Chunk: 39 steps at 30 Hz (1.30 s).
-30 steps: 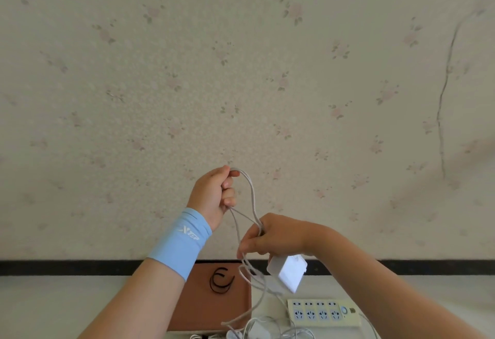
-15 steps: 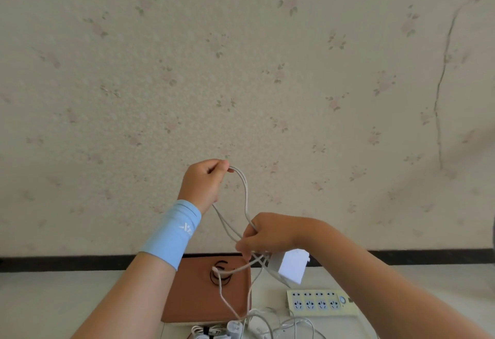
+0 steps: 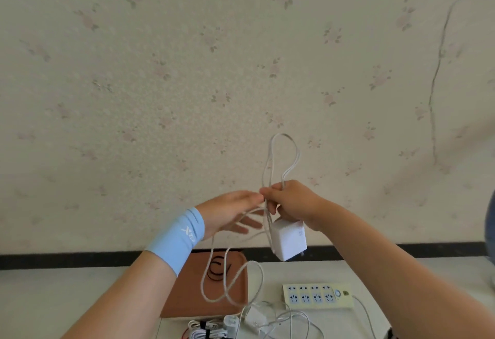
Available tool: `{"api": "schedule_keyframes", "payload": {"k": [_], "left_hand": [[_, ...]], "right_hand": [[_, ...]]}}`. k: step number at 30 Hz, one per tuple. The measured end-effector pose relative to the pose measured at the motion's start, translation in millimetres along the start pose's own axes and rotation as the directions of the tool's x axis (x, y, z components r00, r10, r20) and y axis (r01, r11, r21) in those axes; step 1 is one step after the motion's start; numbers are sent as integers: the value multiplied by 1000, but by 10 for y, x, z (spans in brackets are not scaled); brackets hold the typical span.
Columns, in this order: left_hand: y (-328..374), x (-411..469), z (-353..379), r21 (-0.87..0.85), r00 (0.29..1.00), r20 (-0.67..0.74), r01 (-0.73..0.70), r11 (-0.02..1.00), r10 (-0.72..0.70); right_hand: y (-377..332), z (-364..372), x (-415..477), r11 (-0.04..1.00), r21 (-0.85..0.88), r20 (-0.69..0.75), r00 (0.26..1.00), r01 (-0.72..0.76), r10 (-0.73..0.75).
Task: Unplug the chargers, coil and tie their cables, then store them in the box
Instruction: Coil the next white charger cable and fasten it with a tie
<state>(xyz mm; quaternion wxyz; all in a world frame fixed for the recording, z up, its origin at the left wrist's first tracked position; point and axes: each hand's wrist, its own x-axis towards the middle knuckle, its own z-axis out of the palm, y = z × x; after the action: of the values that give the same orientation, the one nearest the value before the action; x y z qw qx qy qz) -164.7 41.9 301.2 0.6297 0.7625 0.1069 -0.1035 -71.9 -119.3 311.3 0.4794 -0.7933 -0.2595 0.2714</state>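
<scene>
My right hand (image 3: pixel 293 200) pinches gathered turns of a white charger cable (image 3: pixel 284 151). One loop of it stands up above my fingers. The white charger block (image 3: pixel 288 242) hangs just under that hand. My left hand (image 3: pixel 233 214), with a blue wristband, is blurred and lies next to the right hand with its fingers stretched out; the cable runs across them. A long slack loop (image 3: pixel 230 285) hangs down over the brown box (image 3: pixel 182 301).
Black ties (image 3: pixel 218 271) lie in the brown box. A white power strip (image 3: pixel 316 295) sits on the table to the right. More white chargers and loose cables (image 3: pixel 254 320) and a tied coil (image 3: pixel 203 330) lie at the near edge. A papered wall stands close behind.
My left hand let go of the top of the loop and dropped down beside my right hand, fingers spread. The loop now stands free above my right hand.
</scene>
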Motion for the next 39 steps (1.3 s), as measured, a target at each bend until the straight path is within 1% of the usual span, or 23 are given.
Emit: {"api": "schedule_keyframes", "payload": {"k": [1, 2, 4, 5, 8, 10, 13, 16, 17, 19, 20, 22, 23, 24, 25, 26, 27, 28, 30, 32, 34, 36, 39], "left_hand": [[-20, -5, 33, 156, 997, 70, 3, 988, -14], [-37, -3, 53, 318, 995, 94, 5, 948, -37], [-68, 33, 36, 567, 996, 60, 16, 823, -61], [-63, 47, 12, 624, 998, 17, 41, 780, -66], [-64, 112, -138, 650, 988, -133, 145, 746, -76], [-90, 103, -209, 639, 960, -189, 282, 716, -209], [-136, 8, -268, 683, 874, -231, 458, 569, -427], [-155, -87, -280, 794, 835, -194, 442, 418, -514], [-163, -94, -261, 808, 840, -185, 425, 407, -510], [-190, -32, -255, 747, 867, -202, 437, 502, -455], [-176, -18, -251, 716, 893, -241, 428, 551, -380], [-111, -13, -276, 737, 923, -367, 363, 570, -114], [-78, -8, -260, 716, 901, -433, 315, 623, 41], [-31, -9, -226, 625, 850, -500, 222, 749, 164], [28, -13, -160, 456, 788, -569, 66, 888, 233], [104, -24, -65, 249, 755, -609, -111, 962, 244], [162, -16, 25, 77, 749, -615, -256, 964, 248], [193, -6, 97, 0, 768, -583, -327, 945, 266], [167, 14, 199, 114, 857, -403, -300, 947, 320], [98, 14, 260, 227, 957, -193, -170, 959, 215], [37, 15, 308, 281, 995, -28, -88, 956, 100], [11, 32, 334, 240, 999, 31, -44, 970, 37], [26, 79, 293, 149, 997, -39, -63, 987, 70]], "right_hand": [[5, -40, 3, 998, 57, -37, 999, -12, 14], [10, -80, 9, 994, 110, -73, 997, -25, 33], [30, -161, 26, 980, 189, -147, 986, -54, 83], [50, -196, 48, 973, 217, -185, 976, -71, 113], [108, -244, 108, 962, 248, -295, 937, -114, 187], [138, -258, 153, 949, 288, -367, 901, -125, 230], [160, -347, 197, 916, 395, -414, 877, -70, 245], [147, -401, 158, 904, 423, -367, 899, -69, 240], [138, -385, 136, 910, 403, -339, 909, -92, 242], [108, -322, 101, 926, 348, -281, 927, -142, 248], [93, -287, 92, 934, 321, -259, 935, -154, 243], [70, -230, 83, 951, 271, -219, 952, -151, 214], [61, -210, 82, 956, 252, -190, 962, -148, 198], [54, -192, 83, 960, 238, -153, 971, -146, 185], [49, -177, 83, 963, 226, -110, 979, -146, 174], [44, -158, 79, 966, 216, -66, 985, -144, 161], [35, -135, 71, 969, 206, -24, 989, -139, 147], [21, -115, 57, 971, 201, 9, 992, -129, 129], [-17, -89, 14, 975, 203, 59, 995, -96, 86], [-36, -94, -5, 966, 246, 74, 996, -75, 58], [-25, -132, 16, 934, 351, 62, 997, -63, 44], [9, -177, 48, 921, 386, 29, 998, -56, 49], [47, -250, 65, 908, 417, -45, 996, -46, 71]]}}
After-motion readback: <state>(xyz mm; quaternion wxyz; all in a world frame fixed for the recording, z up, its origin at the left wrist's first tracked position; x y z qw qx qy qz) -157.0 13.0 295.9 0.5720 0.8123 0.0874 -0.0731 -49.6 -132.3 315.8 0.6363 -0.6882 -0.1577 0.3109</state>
